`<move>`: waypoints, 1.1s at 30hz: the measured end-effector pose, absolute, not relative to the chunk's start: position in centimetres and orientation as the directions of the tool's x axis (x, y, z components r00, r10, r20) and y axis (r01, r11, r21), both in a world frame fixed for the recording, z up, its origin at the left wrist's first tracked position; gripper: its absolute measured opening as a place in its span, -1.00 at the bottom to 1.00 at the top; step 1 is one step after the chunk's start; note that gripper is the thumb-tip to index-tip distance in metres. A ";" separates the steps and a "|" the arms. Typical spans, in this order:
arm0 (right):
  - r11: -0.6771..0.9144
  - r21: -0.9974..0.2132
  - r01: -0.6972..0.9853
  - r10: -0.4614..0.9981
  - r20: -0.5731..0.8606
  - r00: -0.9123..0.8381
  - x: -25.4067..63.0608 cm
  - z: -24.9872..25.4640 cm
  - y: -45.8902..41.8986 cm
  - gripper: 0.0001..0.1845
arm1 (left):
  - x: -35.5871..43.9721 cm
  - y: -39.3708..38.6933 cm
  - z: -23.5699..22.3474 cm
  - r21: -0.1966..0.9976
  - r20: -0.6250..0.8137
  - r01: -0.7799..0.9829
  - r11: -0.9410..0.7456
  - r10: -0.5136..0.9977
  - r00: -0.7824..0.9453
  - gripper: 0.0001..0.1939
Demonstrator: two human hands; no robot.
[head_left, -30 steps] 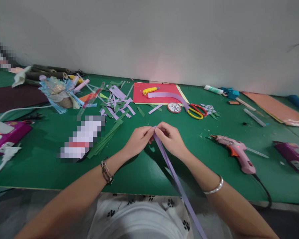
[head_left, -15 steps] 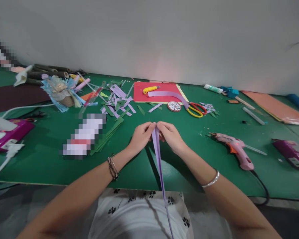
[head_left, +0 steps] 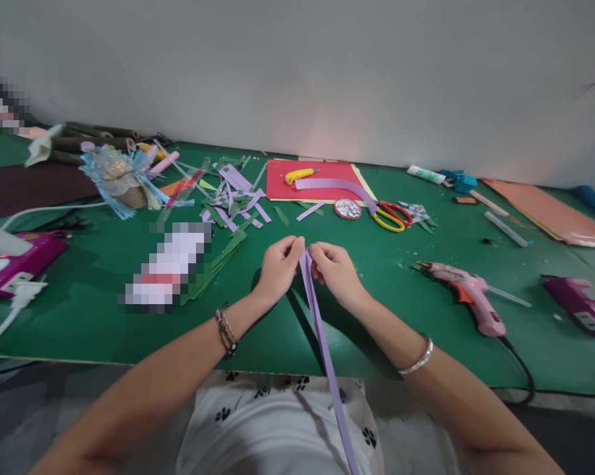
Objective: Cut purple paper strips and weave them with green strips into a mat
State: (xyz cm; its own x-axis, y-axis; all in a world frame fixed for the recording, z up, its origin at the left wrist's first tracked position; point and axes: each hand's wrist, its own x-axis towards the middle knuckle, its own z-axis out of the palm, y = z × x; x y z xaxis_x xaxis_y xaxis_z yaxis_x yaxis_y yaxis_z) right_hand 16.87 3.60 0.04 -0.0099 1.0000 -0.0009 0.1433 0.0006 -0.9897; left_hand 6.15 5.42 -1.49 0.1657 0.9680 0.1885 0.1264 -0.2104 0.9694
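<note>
1. The left hand (head_left: 280, 264) is closed in a pinch on the top end of a purple strip (head_left: 329, 366), thumb uppermost; read the clock from here, with twelve toward the wall (head_left: 426, 79)
2. The right hand (head_left: 338, 272) pinches the same end, just beside the left, so the two hands are near each other with the strip between them
3. From the fingers the purple strip hangs toward six o'clock, veering slightly to five-thirty, past the near edge of the green table (head_left: 104, 333); a lengthwise line shows near its top, but I cannot tell whether that is a fold or a second layer
4. At twelve lies a red sheet (head_left: 281, 189) with a yellow cutter (head_left: 299, 176) on it; a curved lilac strip (head_left: 337, 184) runs from the sheet to the scissors (head_left: 390, 221) at two
5. At one, near the sheet, sits a round white-topped piece with a red rim (head_left: 347, 210)
6. Between ten and eleven, purple and green scraps (head_left: 235, 188) lie in a heap; green strips (head_left: 218, 264) lie bunched at nine, beside a pixelated object (head_left: 166, 267)
7. At three, well apart from the hands, a pink glue gun (head_left: 468, 290) lies on its side, nozzle toward nine
</note>
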 end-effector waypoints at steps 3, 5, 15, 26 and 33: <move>0.000 -0.991 0.133 1.000 0.004 0.028 16.9 0.0 3.6 -0.63 | 6.2 5.4 -1.3 0.976 0.168 0.100 -0.194 0.961 0.219 -0.61; 0.017 -0.993 0.121 0.997 0.026 0.068 17.0 0.0 3.6 -0.63 | 6.2 5.4 -1.1 0.976 0.161 0.101 -0.194 0.950 0.267 -0.65; 0.055 -0.989 0.137 0.998 0.054 -0.010 17.1 0.3 3.5 -0.64 | 6.3 5.4 -1.0 0.967 0.173 0.142 -0.211 0.956 0.237 -0.73; 0.055 -0.993 0.104 0.998 0.058 0.022 17.3 0.3 3.5 -0.66 | 5.7 5.7 -0.9 0.977 0.143 0.116 -0.181 0.950 0.277 -0.66; 0.066 -0.996 0.063 0.997 0.069 0.040 17.3 0.5 3.6 -0.66 | 5.9 5.4 -0.5 0.966 0.138 0.165 -0.197 0.939 0.314 -0.72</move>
